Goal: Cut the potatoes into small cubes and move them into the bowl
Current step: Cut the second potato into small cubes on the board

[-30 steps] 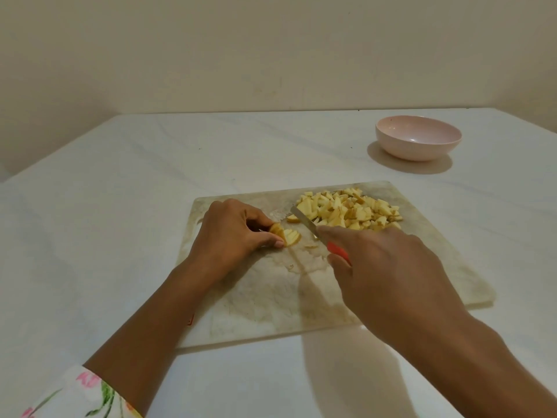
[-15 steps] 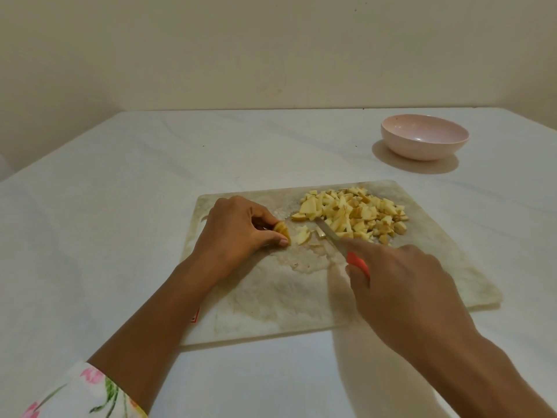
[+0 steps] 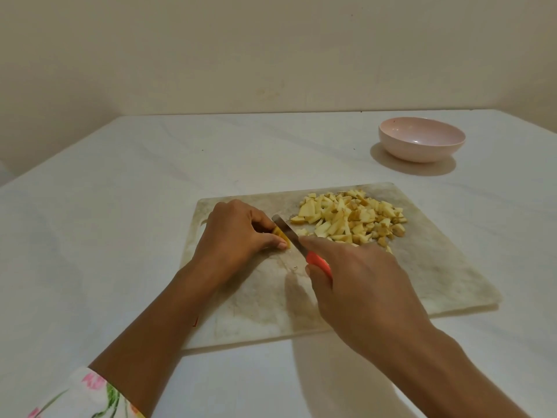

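Observation:
On the worn cutting board (image 3: 422, 267) my left hand (image 3: 232, 233) pinches a small yellow potato piece (image 3: 281, 235) between thumb and fingers. My right hand (image 3: 361, 285) grips a knife (image 3: 289, 233) by its red handle, forefinger laid along the blade's back. The blade lies right against the potato piece. A heap of potato cubes (image 3: 349, 218) sits on the board's far right part. The pink bowl (image 3: 422, 140) stands on the table beyond the board, to the right, with nothing seen inside.
The board lies on a white table (image 3: 120, 206) that meets a beige wall at the back. A floral sleeve (image 3: 81, 396) shows at the lower left.
The knife pushed cut pieces right into the heap, then came back left against the potato piece. My left hand kept its hold.

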